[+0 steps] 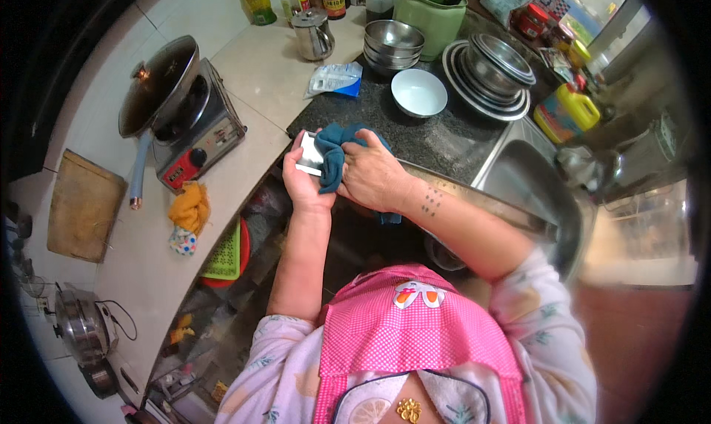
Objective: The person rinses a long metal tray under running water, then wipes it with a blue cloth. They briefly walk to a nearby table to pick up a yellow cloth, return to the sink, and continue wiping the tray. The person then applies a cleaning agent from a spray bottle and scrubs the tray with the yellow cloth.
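Note:
My left hand [304,182] holds a small rectangular metal object with a white edge [311,154], its fingers and thumb around the left side. A dark teal cloth [333,157] lies over the object's right part and hangs down below my hands. Pressed on that cloth is my right hand [375,174], its thumb hidden beneath and its index finger bent up. Just beyond both hands, on the dark stone counter [361,115], are a white bowl [419,92] and a blue and white plastic packet [335,80].
Stacked steel bowls [393,43], steel basins [494,79] and a green container [430,21] stand at the back. The sink [539,190] is at the right. At the left are a gas stove [203,129], a lidded wok [161,91], an orange cloth [190,207] and a wooden board [85,207].

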`<state>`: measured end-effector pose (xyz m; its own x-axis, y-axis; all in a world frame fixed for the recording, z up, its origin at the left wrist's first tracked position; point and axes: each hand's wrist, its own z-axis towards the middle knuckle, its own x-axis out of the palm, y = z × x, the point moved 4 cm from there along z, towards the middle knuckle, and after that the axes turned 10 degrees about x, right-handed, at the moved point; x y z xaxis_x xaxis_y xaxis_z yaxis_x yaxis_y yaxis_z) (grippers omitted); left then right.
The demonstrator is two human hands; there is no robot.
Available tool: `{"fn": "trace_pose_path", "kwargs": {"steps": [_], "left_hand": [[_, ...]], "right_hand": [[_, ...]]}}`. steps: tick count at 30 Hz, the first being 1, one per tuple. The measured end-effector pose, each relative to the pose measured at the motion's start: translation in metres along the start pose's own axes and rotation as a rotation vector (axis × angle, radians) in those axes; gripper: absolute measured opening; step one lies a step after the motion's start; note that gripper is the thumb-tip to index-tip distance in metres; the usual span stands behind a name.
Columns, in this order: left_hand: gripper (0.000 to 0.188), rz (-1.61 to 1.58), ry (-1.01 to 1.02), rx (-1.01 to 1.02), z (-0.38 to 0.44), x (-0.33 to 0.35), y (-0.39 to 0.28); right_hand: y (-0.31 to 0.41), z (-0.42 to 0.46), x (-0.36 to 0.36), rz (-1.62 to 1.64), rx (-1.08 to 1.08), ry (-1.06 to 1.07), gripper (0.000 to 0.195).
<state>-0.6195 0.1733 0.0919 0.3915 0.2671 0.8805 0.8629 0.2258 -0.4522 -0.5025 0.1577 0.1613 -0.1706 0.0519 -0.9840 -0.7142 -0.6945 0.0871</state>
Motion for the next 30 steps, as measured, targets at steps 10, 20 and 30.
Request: {"fn": "trace_pose_path", "kwargs": {"steps": [10,20,30], "left_hand": [[0.040,-0.152,0.102,-0.056,-0.009,0.026,0.011],[0.044,-0.170,0.074,-0.064,-0.013,0.023,0.007],[0.045,-0.123,0.060,-0.038,-0.021,0.025,0.001]], "right_hand": [[-0.067,-0.030,-0.005,1.032,0.485,-0.312,0.020],[-0.070,-0.082,-0.004,1.140,0.454,-0.186,0.025],[-0.033,-0.097,-0.007,0.367,0.062,-0.017,0.050]]}}
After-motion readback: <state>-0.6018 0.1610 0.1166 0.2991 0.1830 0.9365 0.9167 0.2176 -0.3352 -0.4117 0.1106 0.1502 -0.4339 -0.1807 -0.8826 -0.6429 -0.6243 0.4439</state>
